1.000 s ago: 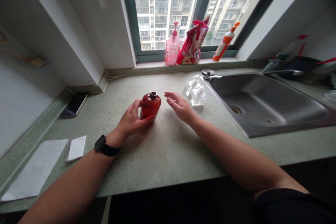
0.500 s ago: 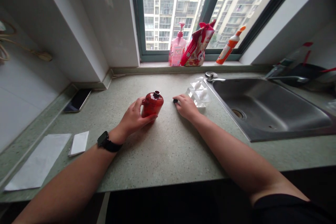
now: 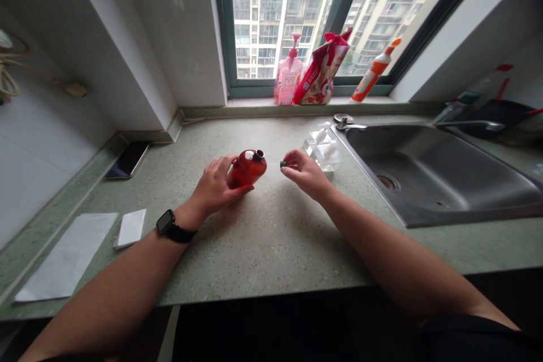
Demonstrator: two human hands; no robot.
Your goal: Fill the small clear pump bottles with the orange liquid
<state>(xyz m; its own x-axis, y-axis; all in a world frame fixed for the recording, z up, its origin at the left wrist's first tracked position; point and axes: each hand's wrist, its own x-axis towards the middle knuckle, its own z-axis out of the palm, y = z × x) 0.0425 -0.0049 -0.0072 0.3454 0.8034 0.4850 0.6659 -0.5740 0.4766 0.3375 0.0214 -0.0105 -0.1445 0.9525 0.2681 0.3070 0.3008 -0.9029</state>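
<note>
My left hand point(image 3: 215, 184) is wrapped round a reddish-brown, see-through bottle point(image 3: 249, 171). The bottle's neck is uncapped and it tilts to the right, toward my other hand. Between the fingertips of my right hand point(image 3: 306, 169) sits a small black cap point(image 3: 283, 164), a short way to the right of the bottle's mouth and apart from it. Just behind the right hand, clear blocks with white cotton-like tufts point(image 3: 322, 144) rest on the counter.
A steel sink point(image 3: 424, 169) is set into the counter at the right. On the sill stand a pink pump bottle point(image 3: 288, 76), a red bag point(image 3: 322, 70) and an orange bottle point(image 3: 373, 76). At the left lie a phone point(image 3: 127, 160), a white sheet point(image 3: 68, 254) and a small folded paper point(image 3: 130, 227).
The bottle has tipped to the right in my left hand. My right hand has turned, bringing the cap's side into view, and its fingers have lifted a little.
</note>
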